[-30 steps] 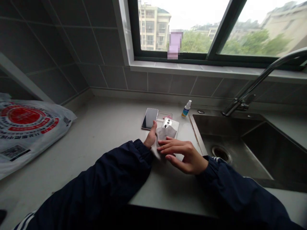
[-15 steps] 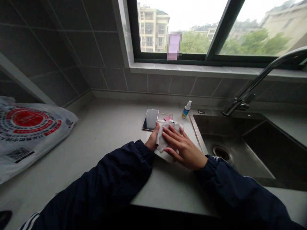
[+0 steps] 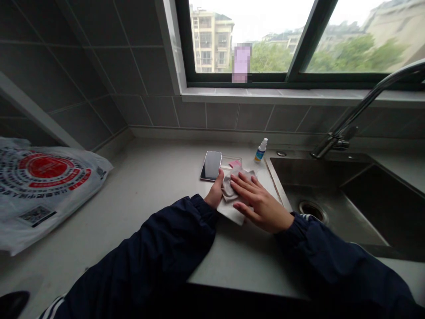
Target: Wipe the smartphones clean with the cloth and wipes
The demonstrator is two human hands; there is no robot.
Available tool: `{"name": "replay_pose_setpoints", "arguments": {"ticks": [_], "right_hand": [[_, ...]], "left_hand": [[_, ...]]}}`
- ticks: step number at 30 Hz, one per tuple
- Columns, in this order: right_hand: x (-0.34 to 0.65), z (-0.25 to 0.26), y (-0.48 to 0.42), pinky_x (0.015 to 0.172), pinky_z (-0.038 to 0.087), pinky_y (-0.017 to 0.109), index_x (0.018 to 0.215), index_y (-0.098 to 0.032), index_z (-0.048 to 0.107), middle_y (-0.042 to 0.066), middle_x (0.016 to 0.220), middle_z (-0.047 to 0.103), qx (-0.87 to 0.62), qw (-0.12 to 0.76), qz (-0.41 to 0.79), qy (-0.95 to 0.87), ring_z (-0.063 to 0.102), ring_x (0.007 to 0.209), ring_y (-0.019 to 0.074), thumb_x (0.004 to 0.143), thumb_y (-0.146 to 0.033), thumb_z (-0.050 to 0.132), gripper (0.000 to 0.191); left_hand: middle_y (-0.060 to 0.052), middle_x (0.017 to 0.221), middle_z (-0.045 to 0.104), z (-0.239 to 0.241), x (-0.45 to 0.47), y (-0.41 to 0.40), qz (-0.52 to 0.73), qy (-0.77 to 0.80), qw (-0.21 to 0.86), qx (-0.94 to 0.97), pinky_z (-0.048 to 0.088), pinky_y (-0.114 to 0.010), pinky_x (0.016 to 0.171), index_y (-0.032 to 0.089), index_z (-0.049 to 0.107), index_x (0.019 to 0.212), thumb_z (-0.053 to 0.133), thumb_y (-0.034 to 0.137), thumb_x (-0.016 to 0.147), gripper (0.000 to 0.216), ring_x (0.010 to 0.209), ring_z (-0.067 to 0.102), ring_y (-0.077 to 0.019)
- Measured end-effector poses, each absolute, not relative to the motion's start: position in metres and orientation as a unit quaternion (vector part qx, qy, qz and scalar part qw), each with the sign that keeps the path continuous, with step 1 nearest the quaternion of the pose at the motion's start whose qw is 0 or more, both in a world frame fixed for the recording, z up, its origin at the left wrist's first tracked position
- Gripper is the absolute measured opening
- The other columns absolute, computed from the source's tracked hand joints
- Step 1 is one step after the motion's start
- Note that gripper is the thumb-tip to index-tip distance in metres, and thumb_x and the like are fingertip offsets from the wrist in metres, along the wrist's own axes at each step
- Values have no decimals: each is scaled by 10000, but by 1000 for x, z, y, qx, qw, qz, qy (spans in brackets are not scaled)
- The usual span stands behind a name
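My left hand [image 3: 215,192] is closed on the left edge of a flat white device [image 3: 233,214], with the thumb along its side. The device is tilted and looks like a tablet or large phone; its far end is mostly covered. A crumpled light grey cloth [image 3: 228,189] lies on its upper part. Stretched out over the cloth, my right hand [image 3: 264,204] presses it down with flat, slightly spread fingers. Just beyond my left thumb lies a dark-screened phone [image 3: 211,165]. Beside it are a clear tray-like case [image 3: 226,160] and a small pink piece [image 3: 235,163].
A small spray bottle [image 3: 260,150] with a blue and yellow label stands near the sink [image 3: 332,190]. The tap [image 3: 327,144] arches over from behind. A white plastic bag [image 3: 49,181] with red print sits at the left of the counter [image 3: 149,177], below the window.
The cloth has shifted and bunched up under my right fingers, baring more of the device's near end. My left hand keeps its hold. The whole view has drifted slightly.
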State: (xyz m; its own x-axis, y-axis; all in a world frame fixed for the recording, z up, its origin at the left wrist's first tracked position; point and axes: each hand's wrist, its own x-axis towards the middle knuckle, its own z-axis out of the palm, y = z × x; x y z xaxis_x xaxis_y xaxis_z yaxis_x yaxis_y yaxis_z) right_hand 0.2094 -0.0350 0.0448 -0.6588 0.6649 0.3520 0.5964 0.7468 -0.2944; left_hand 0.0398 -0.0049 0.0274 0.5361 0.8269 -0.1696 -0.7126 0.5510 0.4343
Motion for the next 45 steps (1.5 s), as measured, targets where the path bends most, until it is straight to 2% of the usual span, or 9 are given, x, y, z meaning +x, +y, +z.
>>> {"name": "replay_pose_setpoints", "arguments": {"ticks": [4, 8, 13, 16, 20, 23, 30, 36, 45], "right_hand": [[208, 47, -39, 1236, 246, 624, 1555, -209, 410, 111, 1582, 445, -286, 224, 110, -925, 317, 1521, 307, 1022, -443, 503, 589], [207, 46, -37, 1242, 235, 615, 1557, -245, 407, 89, 1585, 444, -299, 229, 106, -920, 339, 1513, 294, 1028, -414, 498, 562], [210, 40, -30, 1210, 259, 655, 1561, -246, 403, 107, 1603, 408, -392, 242, 81, -884, 313, 1522, 320, 1045, -451, 421, 555], [213, 36, -25, 1210, 256, 645, 1564, -217, 398, 132, 1623, 368, -432, 253, 81, -862, 275, 1537, 317, 1047, -493, 382, 587], [214, 32, -22, 1219, 250, 629, 1555, -182, 414, 146, 1626, 363, -448, 258, 100, -850, 250, 1546, 315, 1042, -528, 367, 620], [213, 32, -23, 1224, 228, 638, 1549, -180, 423, 143, 1628, 359, -442, 261, 112, -851, 247, 1547, 319, 1037, -544, 370, 631], [210, 39, -30, 1223, 226, 654, 1537, -187, 446, 133, 1600, 408, -347, 243, 135, -895, 279, 1533, 339, 1029, -497, 451, 595], [210, 37, -29, 1226, 261, 632, 1520, -189, 474, 128, 1599, 412, -356, 258, 128, -889, 294, 1528, 332, 1028, -450, 476, 557], [212, 30, -24, 1226, 291, 613, 1514, -233, 486, 102, 1600, 422, -401, 284, 112, -864, 312, 1525, 313, 1029, -453, 464, 533]], "left_hand": [[-260, 1173, 705, 31, 32, -4, 399, 184, 888, 139, 428, -472, 1102, -19, 471, 1446, 159, 738, 963, 951, 1153, 681, -339], [-253, 1155, 711, 28, 30, -1, 404, 173, 889, 129, 437, -453, 1094, -22, 473, 1441, 195, 718, 974, 918, 1122, 694, -326], [-210, 1092, 740, 16, 29, 6, 400, 157, 884, 185, 492, -510, 1006, 50, 446, 1494, 158, 683, 989, 860, 946, 745, -322], [-207, 1134, 729, 16, 22, 5, 248, 143, 925, 248, 511, -633, 874, 181, 438, 1531, 102, 815, 897, 958, 817, 748, -377], [-217, 1075, 738, 21, 17, 2, 214, 158, 925, 271, 518, -649, 836, 169, 459, 1520, 56, 851, 857, 1033, 739, 744, -379], [-222, 1088, 739, 20, 22, 3, 241, 164, 924, 249, 517, -614, 902, 121, 473, 1507, 65, 814, 893, 1012, 815, 752, -372], [-204, 1158, 733, 23, 39, 1, 427, 195, 870, 153, 430, -352, 1107, 17, 456, 1487, 266, 571, 1035, 740, 1089, 720, -253], [-248, 1276, 673, 31, 40, -5, 406, 203, 872, 181, 392, -419, 1147, -8, 399, 1515, 240, 623, 1020, 818, 1198, 667, -305], [-203, 1237, 706, 37, 36, -6, 368, 208, 890, 170, 502, -453, 1009, 97, 321, 1581, 241, 574, 1035, 730, 1038, 734, -304]]}}
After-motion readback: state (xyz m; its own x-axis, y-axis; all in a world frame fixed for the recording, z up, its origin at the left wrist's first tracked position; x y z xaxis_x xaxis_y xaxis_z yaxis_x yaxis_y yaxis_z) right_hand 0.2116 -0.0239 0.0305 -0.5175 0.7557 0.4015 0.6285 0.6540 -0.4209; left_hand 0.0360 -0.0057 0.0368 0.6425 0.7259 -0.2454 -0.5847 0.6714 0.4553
